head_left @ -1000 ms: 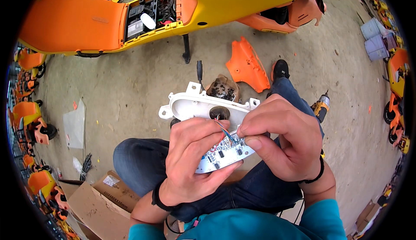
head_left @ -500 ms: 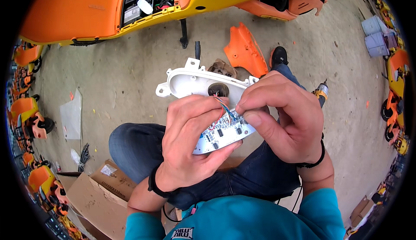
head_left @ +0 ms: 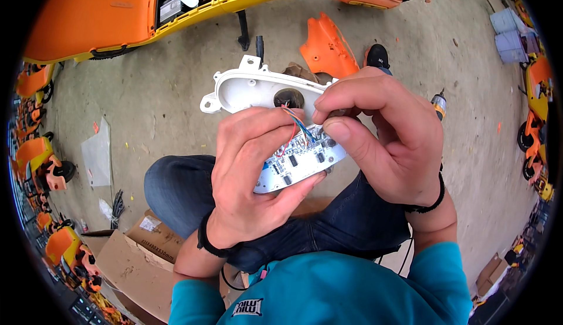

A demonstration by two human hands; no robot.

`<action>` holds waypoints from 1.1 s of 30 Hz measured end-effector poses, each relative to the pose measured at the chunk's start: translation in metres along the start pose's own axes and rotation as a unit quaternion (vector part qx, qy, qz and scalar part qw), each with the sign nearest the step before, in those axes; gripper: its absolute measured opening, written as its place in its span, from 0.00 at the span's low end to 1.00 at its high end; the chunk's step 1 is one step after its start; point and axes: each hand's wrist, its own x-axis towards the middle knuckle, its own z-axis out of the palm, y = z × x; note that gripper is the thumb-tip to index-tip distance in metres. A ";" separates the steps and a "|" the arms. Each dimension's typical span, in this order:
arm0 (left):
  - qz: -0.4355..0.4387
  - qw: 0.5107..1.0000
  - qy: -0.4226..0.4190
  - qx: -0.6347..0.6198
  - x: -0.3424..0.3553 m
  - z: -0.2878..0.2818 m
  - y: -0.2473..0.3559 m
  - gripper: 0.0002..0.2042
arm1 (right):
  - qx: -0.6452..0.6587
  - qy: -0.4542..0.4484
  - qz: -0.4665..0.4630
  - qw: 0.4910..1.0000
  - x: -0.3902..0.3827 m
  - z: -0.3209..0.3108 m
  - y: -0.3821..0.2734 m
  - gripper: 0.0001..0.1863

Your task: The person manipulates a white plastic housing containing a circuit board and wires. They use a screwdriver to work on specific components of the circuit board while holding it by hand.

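Note:
My left hand (head_left: 249, 164) is closed around a white printed circuit board (head_left: 302, 169), its thumb under the lower edge and its fingers across the upper side. Thin coloured wires (head_left: 299, 124), red, blue and orange among them, run from a dark round opening in a white plastic housing (head_left: 237, 93) down to the board. The housing lies just beyond the board, its hollow side up. My right hand (head_left: 384, 140) is bent at the board's upper right, thumb and fingertips pinched close to the wires. What lies between those fingertips is hidden.
A yellow and orange scooter body (head_left: 94, 8) with an uncovered compartment stands ahead. An orange panel (head_left: 328, 49) lies on the concrete floor beside my shoe. A power drill (head_left: 438, 105) is at right, and an opened cardboard box (head_left: 138, 266) at lower left.
The board, housing and both hands appear slightly higher and further left in view. The scooter and floor items have shifted up too. My right fingertips stay pinched by the wires.

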 end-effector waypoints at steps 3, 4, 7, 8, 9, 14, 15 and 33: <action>-0.001 1.000 -0.002 0.002 -0.001 0.001 0.000 0.30 | -0.001 -0.014 0.018 1.000 -0.001 0.000 0.000 0.12; -0.001 1.000 -0.001 0.001 -0.002 0.001 -0.001 0.30 | 0.018 -0.001 0.032 0.999 -0.001 0.003 0.000 0.12; 0.003 1.000 0.003 0.002 0.000 0.002 -0.001 0.29 | 0.034 0.016 0.067 0.997 -0.003 0.005 -0.001 0.12; -0.001 1.000 0.005 -0.002 -0.001 0.002 -0.001 0.29 | 0.034 0.015 0.077 0.996 -0.002 0.006 -0.001 0.12; 0.004 1.000 0.005 -0.001 -0.001 0.003 -0.002 0.29 | 0.032 0.010 0.082 0.996 -0.003 0.005 -0.001 0.12; 0.008 1.000 0.010 -0.004 -0.002 0.003 -0.003 0.29 | 0.026 0.006 0.078 0.997 -0.001 0.004 0.001 0.13; 0.008 1.000 0.014 -0.008 -0.002 0.003 -0.004 0.29 | 0.024 0.010 0.076 0.997 -0.001 0.005 0.001 0.13; -0.032 0.999 -0.014 -0.020 -0.002 -0.003 -0.008 0.29 | 0.033 0.026 0.072 0.997 0.001 0.008 0.011 0.12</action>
